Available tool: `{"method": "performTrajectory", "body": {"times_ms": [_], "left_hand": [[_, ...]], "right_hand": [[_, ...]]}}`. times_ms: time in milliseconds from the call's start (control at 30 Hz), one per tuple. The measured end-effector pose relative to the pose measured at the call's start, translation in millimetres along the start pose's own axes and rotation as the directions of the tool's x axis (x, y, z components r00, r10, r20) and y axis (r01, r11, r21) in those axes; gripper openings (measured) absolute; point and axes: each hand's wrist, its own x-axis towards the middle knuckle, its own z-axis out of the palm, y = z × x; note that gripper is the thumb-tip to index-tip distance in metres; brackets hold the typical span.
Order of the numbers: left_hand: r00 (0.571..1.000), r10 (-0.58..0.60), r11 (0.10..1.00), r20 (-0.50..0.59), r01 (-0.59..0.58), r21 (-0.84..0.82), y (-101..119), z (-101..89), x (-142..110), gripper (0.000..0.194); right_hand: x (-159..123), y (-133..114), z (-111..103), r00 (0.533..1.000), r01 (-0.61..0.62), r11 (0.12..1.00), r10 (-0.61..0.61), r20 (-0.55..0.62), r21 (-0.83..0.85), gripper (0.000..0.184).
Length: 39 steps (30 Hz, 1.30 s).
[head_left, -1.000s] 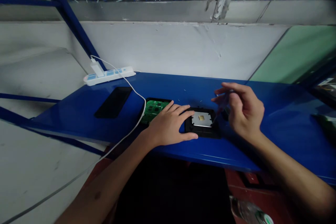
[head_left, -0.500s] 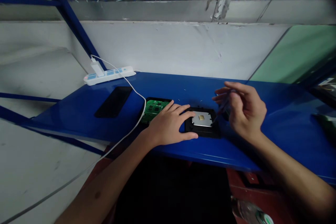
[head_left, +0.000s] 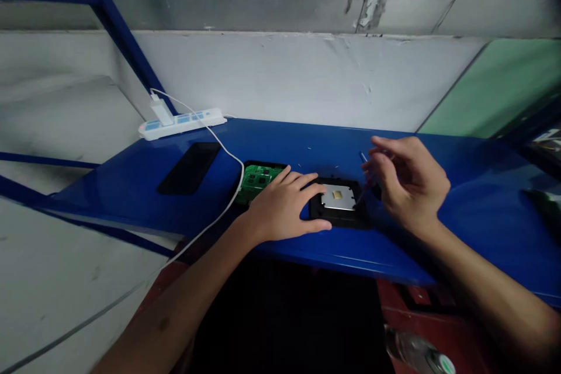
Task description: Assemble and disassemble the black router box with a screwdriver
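Note:
My left hand (head_left: 283, 204) lies with fingers spread, its index finger and thumb resting at the left side of a black plastic housing (head_left: 339, 221). A silver metal plate (head_left: 344, 201) with a small gold-coloured square pad sits inside that housing. Beneath and beyond my left fingers is a green circuit board (head_left: 256, 180) in a black casing. My right hand (head_left: 409, 181) is closed around a thin screwdriver (head_left: 371, 178). Its blurred shaft slants down to the plate's lower right corner. Whether the tip touches a screw is too small to tell.
A dark phone-like slab (head_left: 190, 168) lies on the blue table (head_left: 302, 254) to the left. Behind it stands a white power strip (head_left: 184, 124) with a plugged-in adapter. Its white cable (head_left: 225, 204) runs past the circuit board. A clear bottle (head_left: 416, 352) is below, right.
My right hand has shifted and turned slightly around the screwdriver, whose upper end now shows beyond the fingers. My left hand stays on the housing.

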Motion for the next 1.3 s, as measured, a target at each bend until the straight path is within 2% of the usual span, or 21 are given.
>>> {"method": "performTrajectory", "body": {"times_ms": [100,200,333,433,567,700,833,900,967,1167,1300], "left_hand": [[1.000,-0.005,1.000,0.010,0.005,-0.007,0.1,-0.8,-0.2,0.067],[1.000,0.000,1.000,0.009,0.001,-0.004,0.3,-1.1,0.0,0.067],[1.000,-0.002,1.000,-0.001,0.002,0.009,0.6,-0.6,0.5,0.067],[1.000,0.003,1.000,0.006,-0.003,0.005,0.4,-0.2,0.4,0.068],[1.000,0.003,1.000,-0.004,-0.003,0.008,-0.2,0.2,-0.1,0.067],[1.000,0.007,1.000,-0.002,-0.007,0.005,-0.8,1.1,-0.1,0.067],[1.000,0.003,1.000,-0.012,-0.003,0.011,-0.7,1.5,0.6,0.067],[1.000,0.001,1.000,-0.005,-0.001,0.008,-0.3,1.1,0.5,0.068],[1.000,0.003,1.000,0.000,-0.003,0.006,0.2,0.6,0.2,0.068],[1.000,0.012,1.000,0.001,-0.012,-0.001,-0.5,-0.2,0.2,0.067],[1.000,0.015,0.999,0.015,-0.014,-0.032,-0.9,-3.7,0.2,0.067]], "right_hand": [[-0.5,-1.9,1.6,0.999,-0.052,0.992,0.052,0.004,0.117,0.027],[-0.2,-0.5,1.3,0.999,-0.049,0.982,0.048,0.006,0.183,0.027],[1.4,2.5,-0.9,1.000,0.014,0.998,-0.014,0.011,0.063,0.017],[1.4,1.1,-0.8,1.000,0.025,0.999,-0.024,0.020,-0.038,0.031],[-0.3,-2.7,1.8,0.998,-0.059,0.990,0.056,0.027,0.128,0.031],[-0.3,-1.3,2.1,0.998,-0.053,0.972,0.047,0.027,0.230,0.025],[1.1,1.2,0.3,1.000,-0.014,0.997,0.012,0.028,0.074,0.016],[1.5,0.8,-0.2,0.999,-0.006,1.000,0.006,0.038,-0.007,0.023],[1.6,0.1,-0.2,0.999,-0.012,1.000,0.012,0.045,-0.015,0.028],[2.8,3.4,1.4,0.997,-0.012,0.999,0.015,-0.078,0.040,0.028],[3.5,6.1,4.2,0.989,-0.060,0.996,0.068,-0.128,0.067,0.022]]}}
